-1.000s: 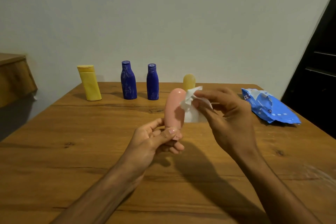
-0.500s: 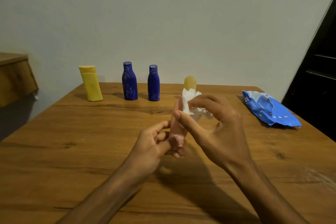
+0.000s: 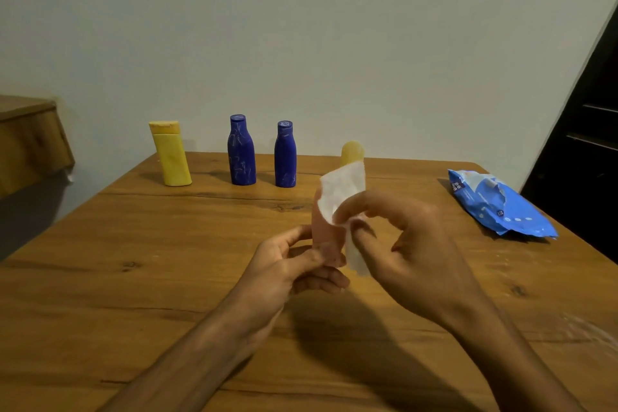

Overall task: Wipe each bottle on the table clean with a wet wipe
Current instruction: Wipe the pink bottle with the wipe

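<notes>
A pink bottle is held upright above the table's middle. My left hand grips its lower end with thumb and fingers. My right hand pinches a white wet wipe and presses it over the bottle's top and right side, hiding the upper half. At the back of the wooden table stand a yellow bottle, two dark blue bottles, and a small yellowish bottle partly hidden behind the wipe.
A blue wet-wipe pack, torn open, lies at the table's right side. A wooden piece of furniture stands off to the left, a dark door at the right. A pale wall runs behind the table.
My right hand has drawn the wipe over the pink bottle's top and down its right side, so it now covers the upper half. My left hand keeps its grip on the base.
</notes>
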